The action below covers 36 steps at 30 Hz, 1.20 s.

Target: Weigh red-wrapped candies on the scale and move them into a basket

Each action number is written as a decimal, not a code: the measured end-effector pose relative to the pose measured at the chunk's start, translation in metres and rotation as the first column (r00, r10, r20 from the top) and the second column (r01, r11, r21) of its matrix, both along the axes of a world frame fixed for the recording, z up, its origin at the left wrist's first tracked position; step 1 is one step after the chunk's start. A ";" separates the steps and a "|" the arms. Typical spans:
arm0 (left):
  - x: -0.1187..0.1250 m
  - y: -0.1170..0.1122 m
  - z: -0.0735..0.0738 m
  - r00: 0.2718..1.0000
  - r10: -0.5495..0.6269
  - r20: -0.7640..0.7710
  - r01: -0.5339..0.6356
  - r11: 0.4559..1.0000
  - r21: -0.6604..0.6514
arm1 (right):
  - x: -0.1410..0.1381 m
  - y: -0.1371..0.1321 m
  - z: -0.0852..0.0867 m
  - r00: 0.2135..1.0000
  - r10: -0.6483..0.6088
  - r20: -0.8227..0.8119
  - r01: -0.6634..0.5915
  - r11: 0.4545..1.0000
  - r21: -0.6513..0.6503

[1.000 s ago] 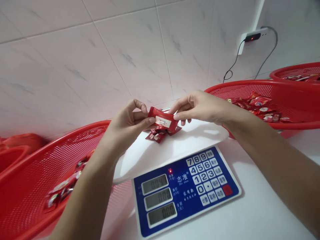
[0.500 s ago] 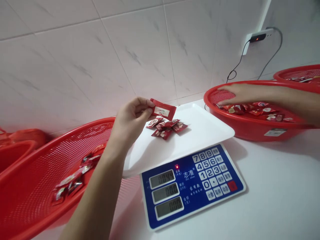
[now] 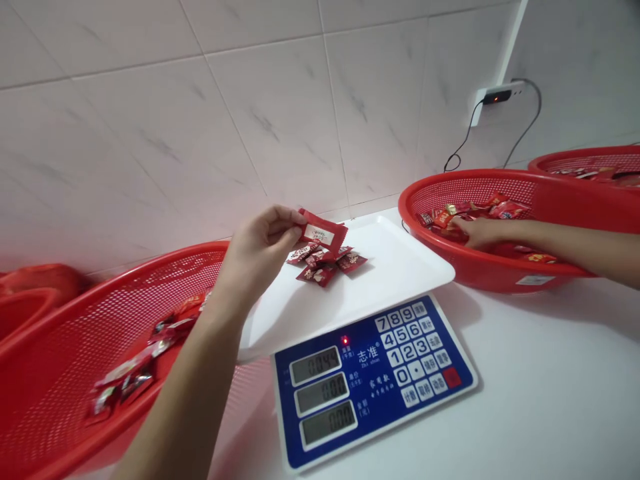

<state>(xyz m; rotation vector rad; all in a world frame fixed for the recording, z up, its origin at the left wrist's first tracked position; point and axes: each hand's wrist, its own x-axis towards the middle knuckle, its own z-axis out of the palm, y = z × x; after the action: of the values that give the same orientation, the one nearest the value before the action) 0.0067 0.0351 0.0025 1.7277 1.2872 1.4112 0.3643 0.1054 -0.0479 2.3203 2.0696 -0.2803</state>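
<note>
White marbled wall tiles [image 3: 280, 120] rise behind the counter. At far right, a charger [image 3: 497, 97] glowing red sits in a wall socket [image 3: 479, 110], its black cable [image 3: 463, 143] trailing down. A blue-panelled electronic price scale [image 3: 373, 383] stands near, a red mesh basket [image 3: 75, 333] left, another [image 3: 585, 157] far right.

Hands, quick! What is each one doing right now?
Left hand: closed, holding a red candy packet.
Right hand: in the red basket among candies; cannot tell if holding.
</note>
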 end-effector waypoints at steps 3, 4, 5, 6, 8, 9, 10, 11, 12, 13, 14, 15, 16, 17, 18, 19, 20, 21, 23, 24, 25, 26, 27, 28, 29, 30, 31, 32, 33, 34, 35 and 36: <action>0.001 0.000 -0.001 1.000 0.015 0.011 -0.015 1.000 0.021 | 0.000 -0.008 -0.002 0.998 -0.049 0.045 0.047 0.998 0.042; 0.001 -0.001 -0.001 1.000 0.027 0.014 -0.028 0.999 0.025 | 0.000 -0.011 -0.005 0.996 -0.069 0.057 0.065 0.995 0.075; 0.002 -0.001 -0.001 0.999 0.039 0.017 -0.039 0.999 0.025 | 0.000 -0.015 -0.009 0.994 -0.088 0.064 0.081 0.991 0.111; 0.003 -0.002 0.000 0.998 0.050 0.026 -0.051 0.998 0.021 | 0.001 -0.018 -0.013 0.993 -0.101 0.063 0.091 0.985 0.144; 0.004 -0.002 0.001 0.997 0.060 0.049 -0.061 0.998 0.000 | 0.004 -0.021 -0.020 0.991 -0.127 0.042 0.118 0.978 0.174; 0.003 -0.001 0.001 0.997 0.061 0.055 -0.060 0.998 -0.018 | 0.006 -0.020 -0.022 0.989 -0.145 0.024 0.139 0.977 0.164; 0.003 0.000 0.001 0.997 0.060 0.055 -0.058 0.998 -0.037 | 0.008 -0.019 -0.023 0.987 -0.160 0.003 0.158 0.978 0.136; 0.002 0.001 0.001 0.997 0.058 0.044 -0.056 0.997 -0.056 | 0.010 -0.017 -0.022 0.986 -0.164 -0.020 0.165 0.982 0.096; 0.001 0.001 0.001 0.998 0.057 0.024 -0.055 0.996 -0.074 | 0.011 -0.016 -0.020 0.987 -0.156 -0.040 0.158 0.986 0.055; 0.000 0.002 0.001 0.999 0.053 -0.001 -0.053 0.994 -0.091 | 0.012 -0.014 -0.016 0.990 -0.132 -0.059 0.133 0.991 0.020; -0.001 0.002 0.001 0.998 0.051 -0.025 -0.053 0.993 -0.106 | 0.012 -0.013 -0.011 0.993 -0.091 -0.077 0.091 0.996 -0.003; -0.001 0.002 0.002 0.998 0.047 -0.048 -0.053 0.992 -0.118 | 0.011 -0.013 -0.006 0.995 -0.045 -0.093 0.044 0.999 -0.018; 0.000 0.001 0.004 0.996 0.046 -0.071 -0.055 0.990 -0.130 | 0.010 -0.013 0.000 0.994 -0.006 -0.105 0.003 1.000 -0.027; 0.000 0.000 0.005 0.994 0.051 -0.096 -0.065 0.988 -0.142 | 0.008 -0.014 0.004 0.993 0.024 -0.115 -0.028 0.999 -0.033; 0.001 -0.001 0.007 0.991 0.059 -0.122 -0.077 0.985 -0.156 | 0.006 -0.016 0.008 0.991 0.044 -0.126 -0.050 0.998 -0.038; 0.002 -0.003 0.009 0.986 0.066 -0.152 -0.092 0.981 -0.172 | 0.005 -0.017 0.010 0.989 0.054 -0.137 -0.061 0.997 -0.044; 0.002 -0.004 0.010 0.980 0.070 -0.188 -0.106 0.976 -0.190 | 0.004 -0.018 0.011 0.988 0.054 -0.146 -0.062 0.997 -0.054; 0.001 -0.004 0.011 0.973 0.065 -0.223 -0.113 0.971 -0.212 | 0.003 -0.019 0.011 0.987 0.047 -0.155 -0.059 0.996 -0.071; -0.004 -0.004 0.010 0.955 0.025 -0.295 -0.102 0.963 -0.250 | 0.003 -0.021 0.011 0.983 0.030 -0.179 -0.052 0.991 -0.120; -0.008 -0.003 0.010 0.941 -0.006 -0.338 -0.087 0.962 -0.259 | 0.003 -0.021 0.012 0.981 0.021 -0.193 -0.049 0.988 -0.145; -0.012 -0.002 0.009 0.924 -0.032 -0.382 -0.074 0.963 -0.260 | 0.003 -0.021 0.014 0.978 0.013 -0.209 -0.049 0.985 -0.166; -0.016 -0.002 0.009 0.906 -0.053 -0.421 -0.063 0.964 -0.257 | 0.004 -0.021 0.016 0.975 0.005 -0.224 -0.046 0.983 -0.180; -0.020 -0.002 0.009 0.890 -0.065 -0.452 -0.058 0.966 -0.253 | 0.004 -0.020 0.019 0.971 -0.002 -0.239 -0.044 0.982 -0.185; -0.022 -0.002 0.009 0.878 -0.068 -0.474 -0.061 0.966 -0.250 | 0.004 -0.019 0.023 0.967 -0.004 -0.256 -0.044 0.982 -0.185; -0.024 -0.003 0.010 0.873 -0.065 -0.483 -0.066 0.966 -0.251 | 0.004 -0.018 0.027 0.963 -0.003 -0.271 -0.047 0.983 -0.178; -0.024 -0.004 0.011 0.874 -0.061 -0.483 -0.071 0.966 -0.249 | 0.004 -0.016 0.032 0.958 0.003 -0.286 -0.052 0.985 -0.163; -0.023 -0.004 0.011 0.877 -0.057 -0.476 -0.069 0.967 -0.244 | 0.004 -0.014 0.037 0.955 0.010 -0.298 -0.053 0.989 -0.138; -0.022 -0.004 0.012 0.884 -0.058 -0.464 -0.059 0.970 -0.235 | 0.004 -0.012 0.042 0.951 0.018 -0.310 -0.052 0.993 -0.102; -0.020 -0.004 0.012 0.892 -0.059 -0.449 -0.046 0.974 -0.220 | 0.004 -0.009 0.047 0.948 0.025 -0.319 -0.047 0.997 -0.060; -0.018 -0.004 0.011 0.898 -0.058 -0.436 -0.036 0.978 -0.204 | 0.004 -0.006 0.052 0.945 0.029 -0.324 -0.037 0.999 -0.016; -0.017 -0.004 0.010 0.902 -0.056 -0.429 -0.030 0.981 -0.190 | 0.004 -0.004 0.057 0.944 0.032 -0.329 -0.026 0.999 0.025; -0.017 -0.003 0.009 0.901 -0.052 -0.430 -0.030 0.983 -0.180 | 0.003 -0.003 0.061 0.941 0.037 -0.336 -0.019 0.998 0.057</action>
<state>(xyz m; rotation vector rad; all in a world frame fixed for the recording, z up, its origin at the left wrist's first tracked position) -0.0100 0.0320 0.0117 1.9827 1.5776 0.8879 0.3674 0.1026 0.0130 2.4137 2.2766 -0.6743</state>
